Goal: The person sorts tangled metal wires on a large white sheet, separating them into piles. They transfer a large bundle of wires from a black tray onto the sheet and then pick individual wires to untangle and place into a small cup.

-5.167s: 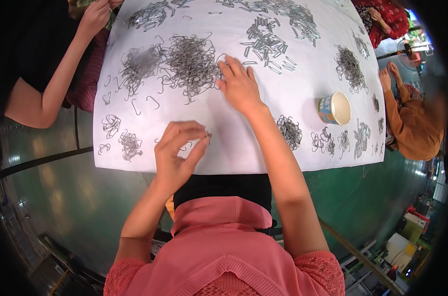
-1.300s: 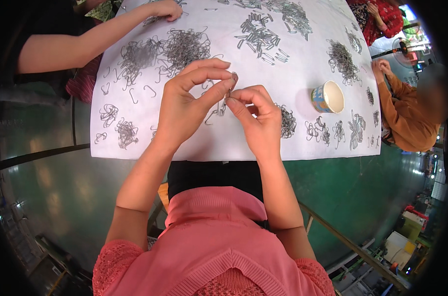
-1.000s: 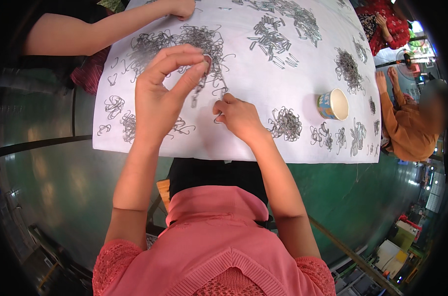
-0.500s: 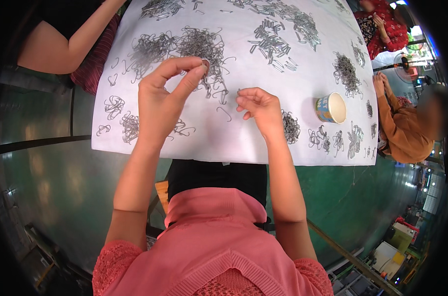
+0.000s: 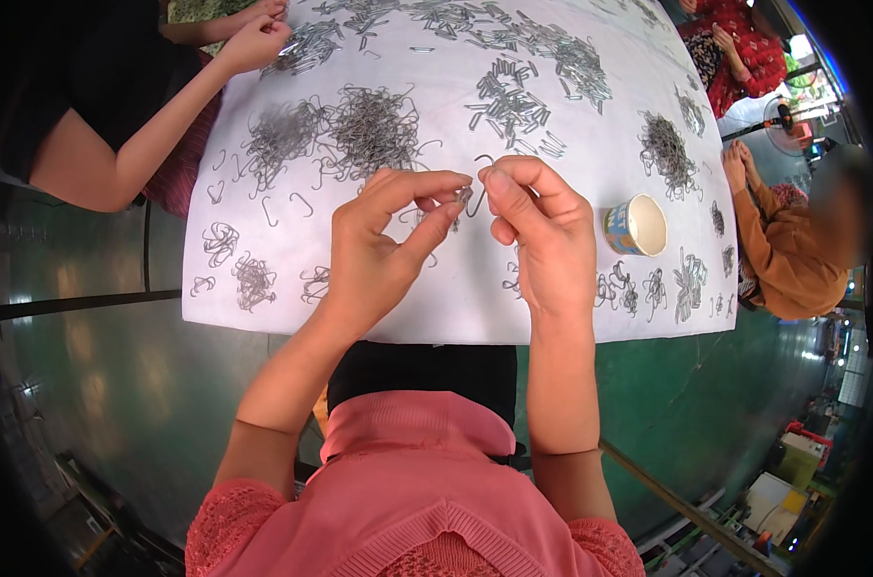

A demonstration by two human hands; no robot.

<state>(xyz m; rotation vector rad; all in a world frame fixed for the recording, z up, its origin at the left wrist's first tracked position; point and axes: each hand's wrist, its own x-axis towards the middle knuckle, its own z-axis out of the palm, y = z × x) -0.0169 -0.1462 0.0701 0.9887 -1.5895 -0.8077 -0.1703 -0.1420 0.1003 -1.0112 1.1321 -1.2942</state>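
My left hand (image 5: 374, 236) pinches a small bunch of grey metal pieces (image 5: 464, 197) between thumb and fingertips; their exact shape is hidden. Close beside it, my right hand (image 5: 552, 226) grips a bent wire hook (image 5: 478, 188), its curved end showing by the thumb. The two sets of fingertips nearly meet above the white-covered table (image 5: 331, 231). Beyond my left hand lies a tangled pile of wire hooks (image 5: 374, 130). A second hook pile (image 5: 285, 137) sits to its left, with a few loose hooks (image 5: 302, 204) nearer me.
A paper cup (image 5: 636, 226) lies or leans right of my right hand. Farther off are straight narrow metal links (image 5: 511, 101) and another hook pile (image 5: 665, 149). Small hook clusters (image 5: 254, 282) line the near edge. One person's arm (image 5: 167, 111) reaches in at left; others sit at right.
My left hand has moved right and nearer me. My right hand has come up beside it, and a hook now shows in its fingers. The neighbour's hands at left have come into view.
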